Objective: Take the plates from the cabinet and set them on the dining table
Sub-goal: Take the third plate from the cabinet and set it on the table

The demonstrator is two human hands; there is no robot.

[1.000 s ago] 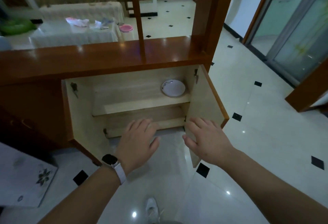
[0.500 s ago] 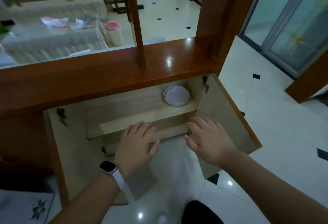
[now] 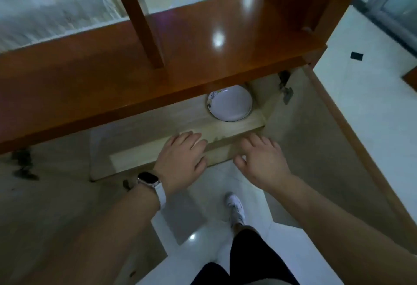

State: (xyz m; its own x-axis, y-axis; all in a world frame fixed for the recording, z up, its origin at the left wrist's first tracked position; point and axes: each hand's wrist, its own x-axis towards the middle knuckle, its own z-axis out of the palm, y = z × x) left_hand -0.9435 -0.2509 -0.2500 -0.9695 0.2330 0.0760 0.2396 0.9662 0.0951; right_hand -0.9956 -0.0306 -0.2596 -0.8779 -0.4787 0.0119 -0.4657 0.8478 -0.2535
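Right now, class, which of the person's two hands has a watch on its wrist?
The left hand: a white-strapped watch sits on its wrist; the wrist of the right hand is bare.

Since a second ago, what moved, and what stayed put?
The person stepped closer to the cabinet. The left hand and the right hand reached forward to the edge of the shelf, still open and holding nothing. The plate stayed at the shelf's right end, untouched, and both doors stayed open.
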